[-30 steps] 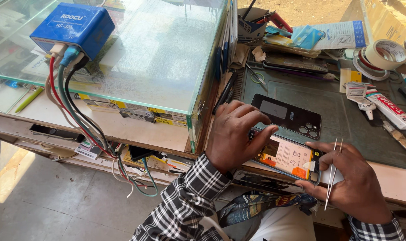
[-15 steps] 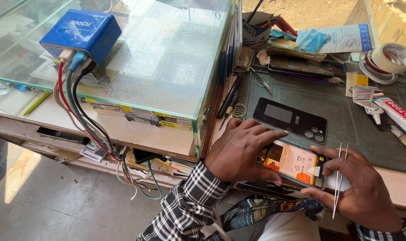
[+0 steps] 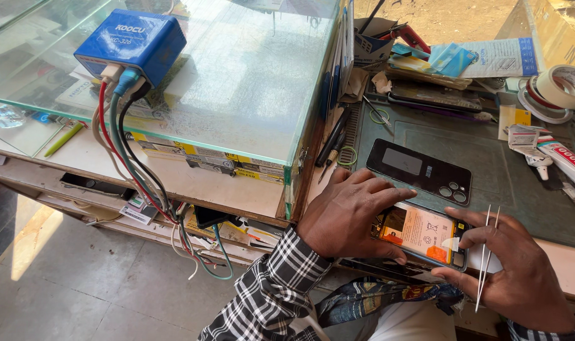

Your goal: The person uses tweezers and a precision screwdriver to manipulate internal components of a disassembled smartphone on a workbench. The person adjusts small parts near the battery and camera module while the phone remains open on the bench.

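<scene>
the opened phone (image 3: pixel 423 235), its back removed and an orange-and-white battery exposed, was held at the near edge of the dark green work mat (image 3: pixel 508 170), between the two hands. it was gripped from the left end by the left hand (image 3: pixel 351 215), whose fingers were curled over the upper edge and whose thumb was pressed along the lower edge. the right end of the phone was pinched by the right hand (image 3: pixel 518 275) between forefinger and thumb, close to a small white tab on the battery. a pair of thin metal tweezers (image 3: pixel 486 256) was also clasped in the right hand, laid across the fingers with the tips pointed upward and away from the phone. both hands were thus closed on what they held.

just beyond the phone, a detached black back cover (image 3: pixel 420 170) with camera cut-outs was laid flat on the mat, apart from the hands. a tube of glue (image 3: pixel 568 158) was seen at the right edge of the mat, and rolls of tape (image 3: pixel 562 85) were placed further back. to the left, a glass display case (image 3: pixel 237 82) was stood beside the mat, and a blue box (image 3: pixel 133 44) with red, green, black and white cables (image 3: pixel 136 170) plugged into it was set on the glass top. a checked sleeve (image 3: pixel 268 290) was worn on the left arm.
</scene>
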### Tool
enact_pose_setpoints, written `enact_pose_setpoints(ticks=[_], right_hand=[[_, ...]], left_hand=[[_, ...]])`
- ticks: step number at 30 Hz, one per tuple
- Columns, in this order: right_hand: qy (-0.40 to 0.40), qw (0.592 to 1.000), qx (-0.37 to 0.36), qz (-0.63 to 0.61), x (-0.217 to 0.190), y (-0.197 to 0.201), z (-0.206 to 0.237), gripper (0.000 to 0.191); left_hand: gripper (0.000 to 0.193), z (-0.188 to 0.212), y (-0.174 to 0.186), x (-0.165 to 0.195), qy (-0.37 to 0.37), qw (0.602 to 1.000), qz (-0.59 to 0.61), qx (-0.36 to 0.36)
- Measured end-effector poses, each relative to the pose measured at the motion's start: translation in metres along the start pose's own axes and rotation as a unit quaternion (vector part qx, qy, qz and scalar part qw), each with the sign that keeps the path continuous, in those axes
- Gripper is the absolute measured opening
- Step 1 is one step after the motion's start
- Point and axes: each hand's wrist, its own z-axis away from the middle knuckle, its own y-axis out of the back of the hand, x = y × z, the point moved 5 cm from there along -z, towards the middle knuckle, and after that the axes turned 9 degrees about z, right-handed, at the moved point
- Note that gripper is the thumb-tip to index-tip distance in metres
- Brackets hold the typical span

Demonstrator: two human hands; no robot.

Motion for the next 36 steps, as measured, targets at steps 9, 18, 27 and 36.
enact_pose_setpoints(ticks=[9, 18, 27, 36], right_hand=[[0.007, 1.000, 0.001, 0.001, -0.0056, -0.0006, 0.0007, 0.058], [-0.056, 0.998, -0.014, 0.029, -0.0004, -0.0049, 0.0009, 0.057], [-0.059, 0.997, 0.002, 0.054, 0.0000, -0.0056, 0.0000, 0.057], [-0.060, 0.996, 0.001, 0.073, 0.0002, -0.0066, 0.0001, 0.058]], left_hand=[[0.101, 0.0055, -0.0006, 0.0006, 0.003, 1.000, -0.001, 0.004], [0.104, 0.0049, -0.0012, 0.0001, 0.013, 1.000, -0.006, 0.017], [0.094, 0.0058, -0.0011, -0.0008, 0.022, 0.999, -0.018, 0.020], [0.094, 0.0045, -0.0015, -0.0016, 0.026, 0.999, -0.010, 0.027]])
